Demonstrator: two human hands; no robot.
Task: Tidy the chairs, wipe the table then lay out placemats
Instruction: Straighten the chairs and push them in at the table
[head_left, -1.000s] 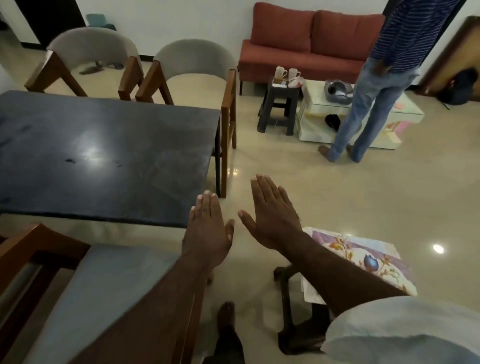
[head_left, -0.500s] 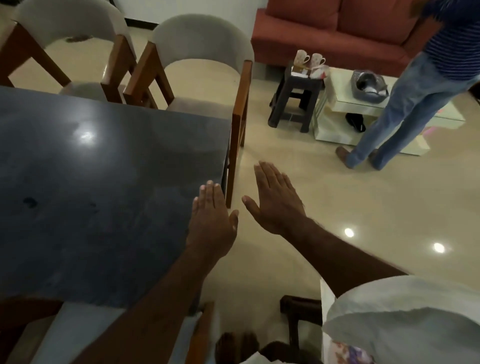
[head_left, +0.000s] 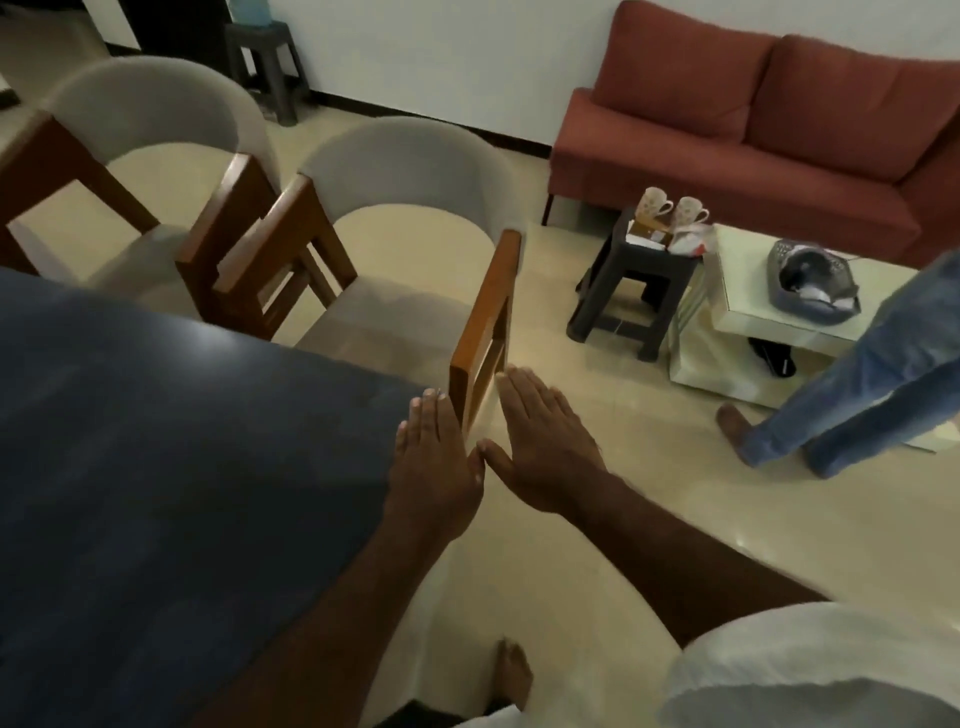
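Flanking chair arm (head_left: 480, 332): flat left hand (head_left: 436, 462), right hand (head_left: 545, 447).

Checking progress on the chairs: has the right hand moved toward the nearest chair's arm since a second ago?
Yes. The right hand has moved forward past the table corner; its fingertips now reach the wooden arm of the chair.

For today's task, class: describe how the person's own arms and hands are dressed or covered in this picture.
Both forearms are bare. The left hand and right hand wear no gloves, and no rings, watch or bracelets show. A loose white short sleeve covers the right upper arm. The left arm's upper part is out of view.
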